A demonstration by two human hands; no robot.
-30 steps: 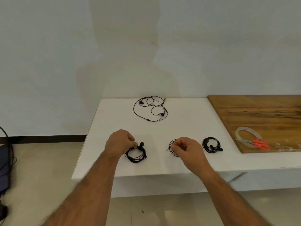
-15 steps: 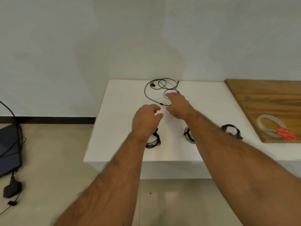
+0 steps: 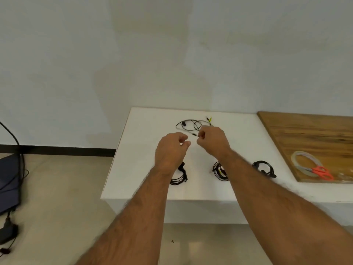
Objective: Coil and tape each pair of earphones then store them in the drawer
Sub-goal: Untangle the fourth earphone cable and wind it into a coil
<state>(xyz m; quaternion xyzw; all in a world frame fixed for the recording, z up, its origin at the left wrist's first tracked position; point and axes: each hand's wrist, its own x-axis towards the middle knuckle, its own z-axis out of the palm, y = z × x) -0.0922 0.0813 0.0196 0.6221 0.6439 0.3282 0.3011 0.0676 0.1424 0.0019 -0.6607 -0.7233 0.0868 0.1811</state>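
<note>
Three coiled black earphone bundles (image 3: 179,175) (image 3: 219,171) (image 3: 264,168) lie along the white counter's (image 3: 145,131) lower edge, taping unclear; your left hand (image 3: 171,150) hovers, fingers loosely curled, empty; your right hand (image 3: 212,139) pinches the loose black earphone cable (image 3: 188,124) at upper centre, uncoiled; bare counter left, wooden board (image 3: 309,138) right; no drawer visible.

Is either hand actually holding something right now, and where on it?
The right hand pinches the loose earphones' cable near its inline piece. The left hand holds nothing.
</note>
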